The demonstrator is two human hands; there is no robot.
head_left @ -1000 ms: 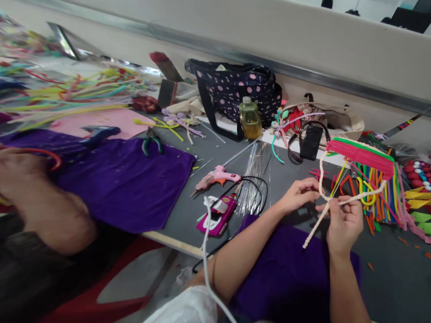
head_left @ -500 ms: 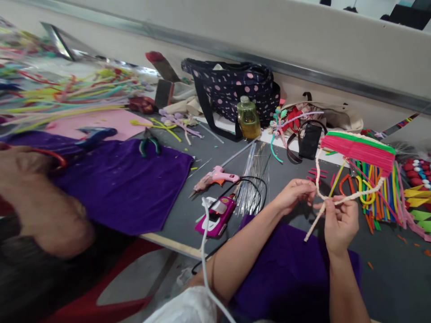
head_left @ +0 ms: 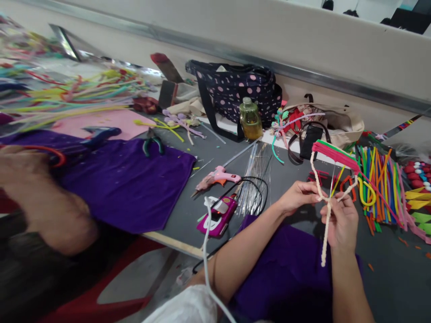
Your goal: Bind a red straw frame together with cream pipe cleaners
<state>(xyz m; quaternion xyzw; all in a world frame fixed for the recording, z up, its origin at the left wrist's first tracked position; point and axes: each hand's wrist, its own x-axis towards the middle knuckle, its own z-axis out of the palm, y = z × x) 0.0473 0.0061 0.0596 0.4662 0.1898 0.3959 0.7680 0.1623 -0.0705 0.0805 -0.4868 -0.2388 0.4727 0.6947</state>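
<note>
My two hands hold up a Y-shaped frame wrapped in cream cord (head_left: 314, 172). Pink and green strands (head_left: 335, 155) are wound across its top, and a straight stem hangs from the fork. At the left of the fork, my left hand (head_left: 300, 197) pinches the cord with thumb and fingertips. My right hand (head_left: 341, 220) is closed around the fork and the upper stem; its fingers partly hide the join. A thin pale strand runs upright inside the frame. Behind it lie yellow-handled scissors (head_left: 367, 192) and coloured strips (head_left: 382, 179).
A purple cloth (head_left: 279, 264) lies beneath my forearms. To the left are a pink glue gun (head_left: 218, 176), a magenta device (head_left: 218, 216), clear sticks (head_left: 256, 179) and a bottle (head_left: 251, 121). Another person's arm (head_left: 43, 202) rests by a second purple cloth (head_left: 134, 188) with pliers (head_left: 153, 142).
The frame has turned: its stem swung from lower left to nearly straight down, and its top band moved left and tilts down to the right. My left fingers have come onto the cord.
</note>
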